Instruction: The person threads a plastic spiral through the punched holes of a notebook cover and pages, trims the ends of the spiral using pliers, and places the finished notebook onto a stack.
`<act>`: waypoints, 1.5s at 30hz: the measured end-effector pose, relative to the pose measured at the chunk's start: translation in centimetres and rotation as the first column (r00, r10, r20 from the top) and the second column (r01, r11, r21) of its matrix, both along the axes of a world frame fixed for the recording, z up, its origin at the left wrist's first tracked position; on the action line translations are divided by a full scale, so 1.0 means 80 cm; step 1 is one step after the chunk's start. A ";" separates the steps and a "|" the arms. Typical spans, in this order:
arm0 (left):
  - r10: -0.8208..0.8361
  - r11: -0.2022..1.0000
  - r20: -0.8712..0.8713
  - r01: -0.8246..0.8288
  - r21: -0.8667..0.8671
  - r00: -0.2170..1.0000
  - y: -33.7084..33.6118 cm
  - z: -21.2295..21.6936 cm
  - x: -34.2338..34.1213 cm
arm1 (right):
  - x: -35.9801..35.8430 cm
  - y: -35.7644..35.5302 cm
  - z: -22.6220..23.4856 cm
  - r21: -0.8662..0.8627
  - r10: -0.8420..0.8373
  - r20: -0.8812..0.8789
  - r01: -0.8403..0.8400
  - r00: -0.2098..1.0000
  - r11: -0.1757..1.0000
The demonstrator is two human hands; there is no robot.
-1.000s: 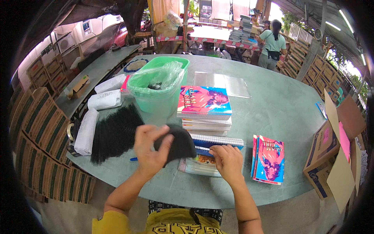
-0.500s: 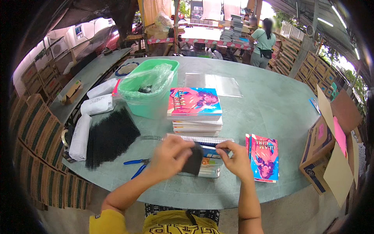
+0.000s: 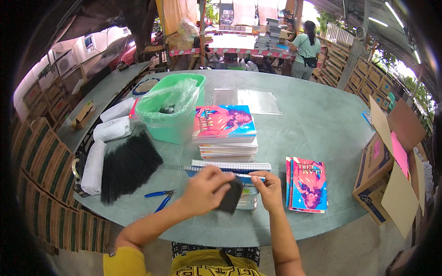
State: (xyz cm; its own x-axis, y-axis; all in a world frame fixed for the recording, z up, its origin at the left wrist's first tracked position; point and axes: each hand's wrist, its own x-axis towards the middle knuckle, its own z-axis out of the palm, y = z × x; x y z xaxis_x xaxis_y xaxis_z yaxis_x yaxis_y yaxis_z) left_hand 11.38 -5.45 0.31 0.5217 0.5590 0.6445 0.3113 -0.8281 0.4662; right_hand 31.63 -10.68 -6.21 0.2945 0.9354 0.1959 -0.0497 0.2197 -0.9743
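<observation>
Table: grey-green tabletop (image 3: 313, 133) under an open shed, cartons stacked along its left edge.
Notebook: spiral notebook (image 3: 230, 166) lies at the near edge, between both hands.
Hands: left hand (image 3: 205, 191) pinches a black piece (image 3: 231, 197); right hand (image 3: 268, 188) presses its fingers on the notebook.
Tub: green tub (image 3: 174, 115) far left, lined with clear plastic, dark bits inside.
Box: open cardboard box (image 3: 391, 170) off the right edge.
Room: bare tabletop runs far and right; blue pliers (image 3: 159, 198) near left.
</observation>
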 end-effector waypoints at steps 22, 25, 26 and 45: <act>-0.137 0.991 -0.204 0.131 -0.039 0.969 -0.009 -0.013 0.040 | -0.005 -0.002 0.002 -0.033 0.003 -0.158 -0.008 0.988 0.999; 0.199 0.966 0.330 -0.241 0.092 0.923 0.006 0.033 0.048 | -0.009 -0.008 0.000 -0.023 -0.026 -0.111 0.023 0.993 0.999; 0.203 0.971 0.259 -0.228 0.069 0.944 0.012 0.029 0.053 | -0.009 -0.005 -0.005 0.005 -0.034 -0.103 0.035 0.994 0.999; 0.010 0.997 -0.269 0.010 0.074 0.963 0.011 0.006 0.025 | -0.004 -0.014 -0.007 0.089 0.089 -0.123 -0.079 0.988 0.993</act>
